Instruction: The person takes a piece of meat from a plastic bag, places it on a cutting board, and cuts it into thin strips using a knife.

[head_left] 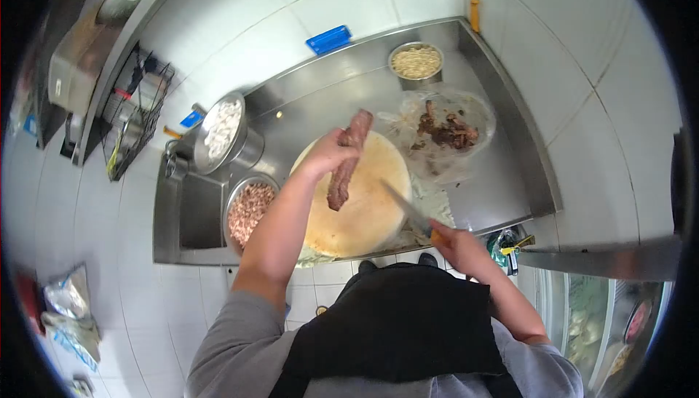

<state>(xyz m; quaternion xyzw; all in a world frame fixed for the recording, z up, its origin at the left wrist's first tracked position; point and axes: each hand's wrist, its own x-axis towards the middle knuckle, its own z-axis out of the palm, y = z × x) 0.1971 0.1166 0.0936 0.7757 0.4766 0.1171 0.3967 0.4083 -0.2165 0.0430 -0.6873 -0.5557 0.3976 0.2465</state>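
A long strip of dark reddish meat [345, 174] is gripped near its upper part by my left hand [329, 153], above the round cutting board [364, 216]. My right hand [460, 249] is closed around the handle of a knife [409, 209], whose blade points up and left over the right part of the board. To the right of the board lies a clear plastic bag [477, 107] with dark pieces of meat [453, 132] in it. Close by my left forearm stands a bowl of chopped meat [251, 209].
A pot of white pieces [222, 130] stands at the left beside the sink basin [202, 212]. Near the back wall is a metal bowl of pale pieces [416, 61]. The steel counter [328, 89] has a raised rim. A wire rack [138, 110] hangs at the left.
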